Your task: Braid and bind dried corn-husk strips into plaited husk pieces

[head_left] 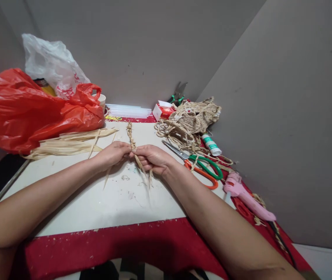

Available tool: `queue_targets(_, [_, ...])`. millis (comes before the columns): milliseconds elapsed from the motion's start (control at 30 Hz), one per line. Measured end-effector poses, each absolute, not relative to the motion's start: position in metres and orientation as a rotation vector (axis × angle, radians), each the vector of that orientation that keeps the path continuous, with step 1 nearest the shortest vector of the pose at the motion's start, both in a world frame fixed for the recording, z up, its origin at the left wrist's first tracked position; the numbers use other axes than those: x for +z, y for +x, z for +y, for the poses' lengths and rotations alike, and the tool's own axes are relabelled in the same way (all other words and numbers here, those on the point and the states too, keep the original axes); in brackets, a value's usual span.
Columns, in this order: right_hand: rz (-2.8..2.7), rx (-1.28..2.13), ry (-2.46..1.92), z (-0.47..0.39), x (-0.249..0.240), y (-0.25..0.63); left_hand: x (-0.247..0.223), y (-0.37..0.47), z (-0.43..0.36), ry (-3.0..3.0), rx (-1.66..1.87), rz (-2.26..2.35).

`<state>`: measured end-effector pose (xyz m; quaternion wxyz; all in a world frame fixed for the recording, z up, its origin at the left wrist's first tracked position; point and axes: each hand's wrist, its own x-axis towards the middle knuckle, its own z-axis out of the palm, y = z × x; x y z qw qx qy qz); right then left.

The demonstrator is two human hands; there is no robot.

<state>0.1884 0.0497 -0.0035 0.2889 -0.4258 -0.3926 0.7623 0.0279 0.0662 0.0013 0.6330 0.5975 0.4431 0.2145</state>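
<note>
A short braid (129, 133) of pale dried fibre runs away from me over the white board (95, 202). Both hands meet at its near end. My left hand (115, 153) pinches the braid from the left, fingertips closed on it. From the right, my right hand (153, 157) grips the same spot with thumb and curled fingers. Loose strands (142, 171) hang from between the hands toward me, their ends spread on the board. Flat dried husk strips (66, 146) lie at the board's left back.
Scissors (202, 163), a coiled rope heap (195, 120), a green-and-white roll (211, 145) and a pink glue gun (249, 198) lie on the right. A red plastic bag (37, 116) bulges at the left. Clear sticks (129, 111) and pruning shears (178, 94) are at the back.
</note>
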Motion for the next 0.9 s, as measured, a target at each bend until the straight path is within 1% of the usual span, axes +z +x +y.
queue_targets(100, [-1.246, 1.901, -1.265, 0.049, 0.0, 0.191, -0.002, 0.023, 0.072, 1.494, 0.487, 1.011])
queue_targets(267, [-1.744, 1.39, -1.42, 0.049, -0.003, 0.19, -0.007, 0.023, 0.075, 1.628, 0.492, 1.016])
queue_targets(367, [-1.932, 1.107, -1.464, 0.049, -0.008, 0.187, -0.005, 0.025, 0.071, 1.559, 0.449, 1.062])
queue_targets(467, [-2.052, 0.901, -1.514, 0.047, -0.01, 0.186, -0.005, 0.026, 0.07, 1.439, 0.376, 1.099])
queue_targets(700, [-2.236, 0.684, -1.594, 0.042, 0.009, 0.194, -0.008, 0.028, 0.069, 1.449, 0.438, 1.123])
queue_targets(833, [-2.239, 0.795, -1.639, 0.034, 0.018, 0.187, -0.006, 0.029, 0.065, 1.428, 0.503, 1.104])
queue_targets(900, [-2.29, 0.765, -1.658, 0.027, 0.017, 0.178, -0.007, 0.029, 0.064, 1.382, 0.535, 1.081])
